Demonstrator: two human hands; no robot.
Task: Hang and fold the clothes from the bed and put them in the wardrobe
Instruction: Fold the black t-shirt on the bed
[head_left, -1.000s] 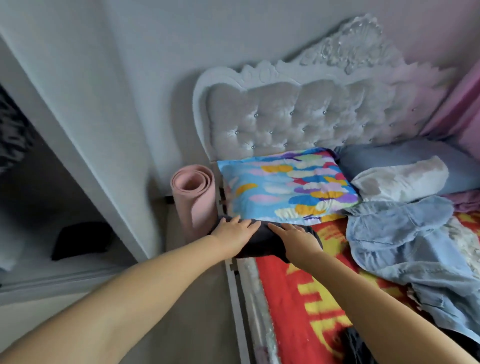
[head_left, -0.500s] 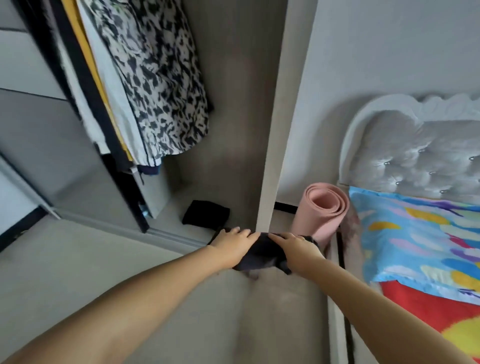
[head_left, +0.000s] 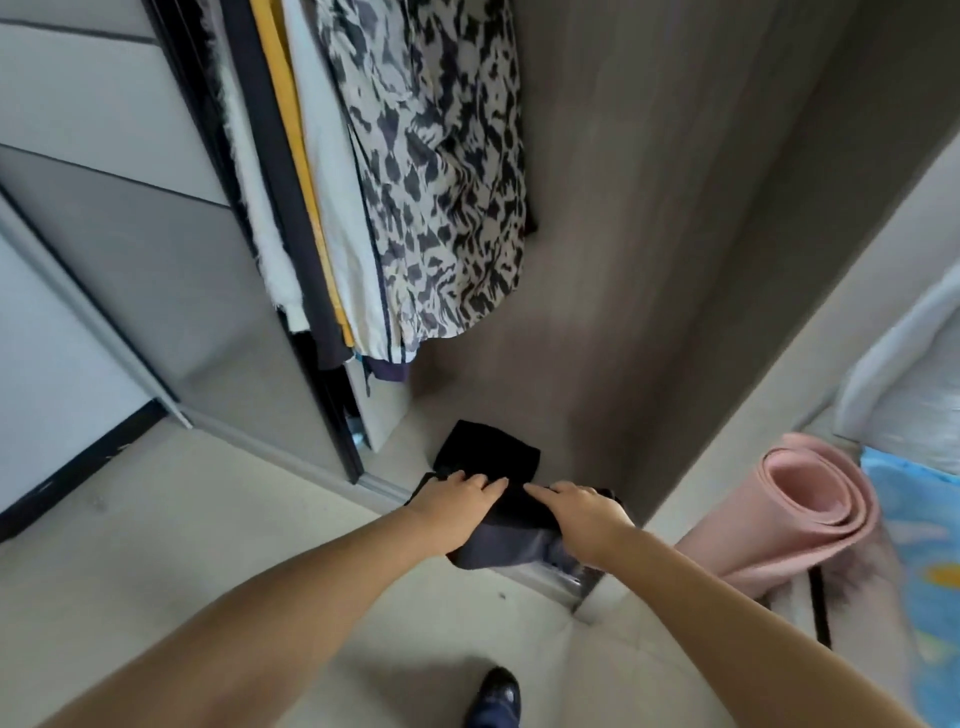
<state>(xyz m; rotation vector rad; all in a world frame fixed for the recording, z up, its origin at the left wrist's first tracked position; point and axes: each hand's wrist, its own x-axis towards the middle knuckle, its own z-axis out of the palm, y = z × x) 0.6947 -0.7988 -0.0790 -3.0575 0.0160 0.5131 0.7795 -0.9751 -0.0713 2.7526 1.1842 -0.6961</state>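
Holding a folded dark garment (head_left: 511, 540), both hands (head_left: 453, 514) at the wardrobe (head_left: 649, 260) floor

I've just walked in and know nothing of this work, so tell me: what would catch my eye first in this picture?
Two bare hands, the left hand and the right hand, hold a folded dark garment at the open wardrobe's threshold. Just beyond, a black folded piece lies on the wardrobe floor. Above hangs a black-and-white patterned garment, and a rolled pink mat stands to the right.

Bare wardrobe floor (head_left: 561, 415) lies open beyond a folded black garment (head_left: 488, 449); hanging clothes (head_left: 415, 171) crowd the left.
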